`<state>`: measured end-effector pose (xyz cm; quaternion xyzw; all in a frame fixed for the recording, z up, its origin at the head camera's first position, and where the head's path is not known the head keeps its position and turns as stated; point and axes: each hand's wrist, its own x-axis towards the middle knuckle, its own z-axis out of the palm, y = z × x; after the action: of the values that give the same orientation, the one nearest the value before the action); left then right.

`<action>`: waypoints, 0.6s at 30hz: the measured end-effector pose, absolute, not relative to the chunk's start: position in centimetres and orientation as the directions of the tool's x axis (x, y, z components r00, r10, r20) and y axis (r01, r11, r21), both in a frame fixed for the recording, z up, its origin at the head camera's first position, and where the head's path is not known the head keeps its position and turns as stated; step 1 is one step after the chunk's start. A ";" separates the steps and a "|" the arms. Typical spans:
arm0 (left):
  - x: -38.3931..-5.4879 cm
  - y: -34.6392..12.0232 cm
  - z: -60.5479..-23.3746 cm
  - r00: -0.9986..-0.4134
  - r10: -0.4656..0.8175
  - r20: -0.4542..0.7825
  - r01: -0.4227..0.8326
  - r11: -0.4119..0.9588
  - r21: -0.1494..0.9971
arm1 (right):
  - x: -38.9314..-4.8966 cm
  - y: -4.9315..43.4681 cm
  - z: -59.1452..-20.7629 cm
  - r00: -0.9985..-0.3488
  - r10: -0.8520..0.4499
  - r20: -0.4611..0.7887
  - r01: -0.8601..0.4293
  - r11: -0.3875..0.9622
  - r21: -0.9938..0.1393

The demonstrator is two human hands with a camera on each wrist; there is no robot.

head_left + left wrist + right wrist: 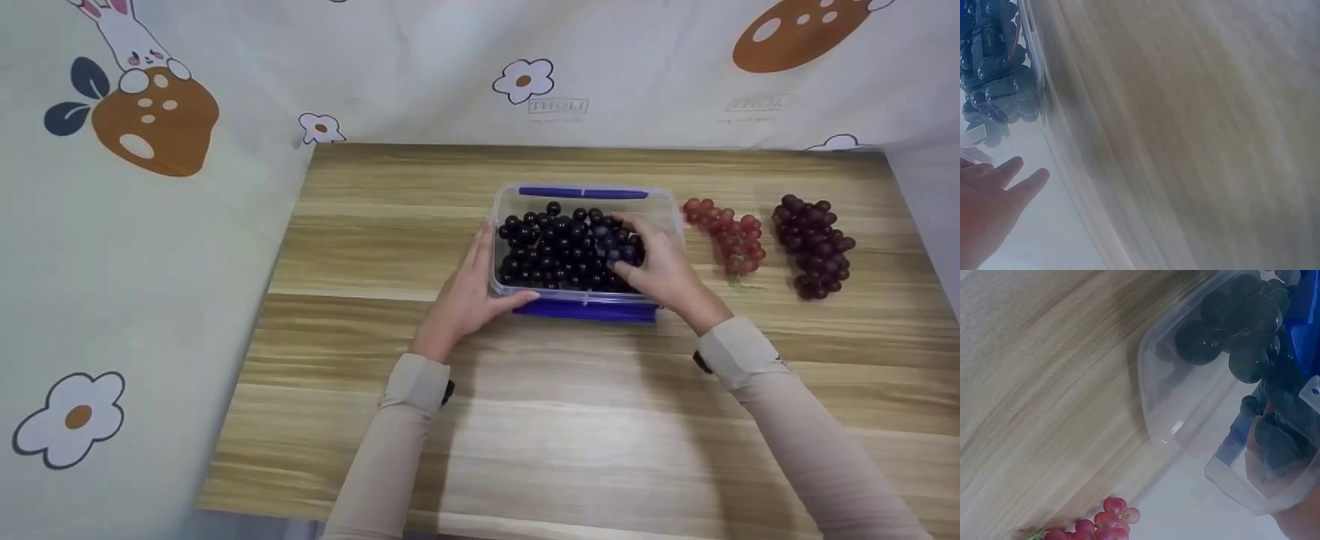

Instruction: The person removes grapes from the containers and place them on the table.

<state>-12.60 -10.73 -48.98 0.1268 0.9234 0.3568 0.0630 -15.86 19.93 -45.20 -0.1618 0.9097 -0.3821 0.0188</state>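
A clear plastic container [666,210] with blue clips holds many black grapes [551,244]. My left hand [466,298] rests against its left front corner, fingers straight along the side wall and thumb at the front rim. In the left wrist view the fingers of that hand [985,211] look extended beside the box. Reaching over the right end, my right hand [661,271] curls its fingers and thumb around a bunch of bluish-black grapes [616,244] inside the container. The right wrist view shows that hand only partly, behind the clear wall.
Right of the container lies a bunch of red grapes [739,240]. Farther right is a dark purple bunch [814,244]. All stand on a wooden table [375,225], with a patterned cloth [420,67] behind and to the left.
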 end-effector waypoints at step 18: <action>-12.7 -10.8 -49.1 -0.962 0.273 -0.022 0.183 0.700 0.690 | -15.6 20.2 -44.7 -0.948 -0.305 0.089 -0.277 0.657 -0.701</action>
<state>-12.70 -10.75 -49.09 0.1238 0.9199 0.3670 0.0612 -15.57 20.19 -44.70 -0.1598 0.9101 -0.3819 0.0180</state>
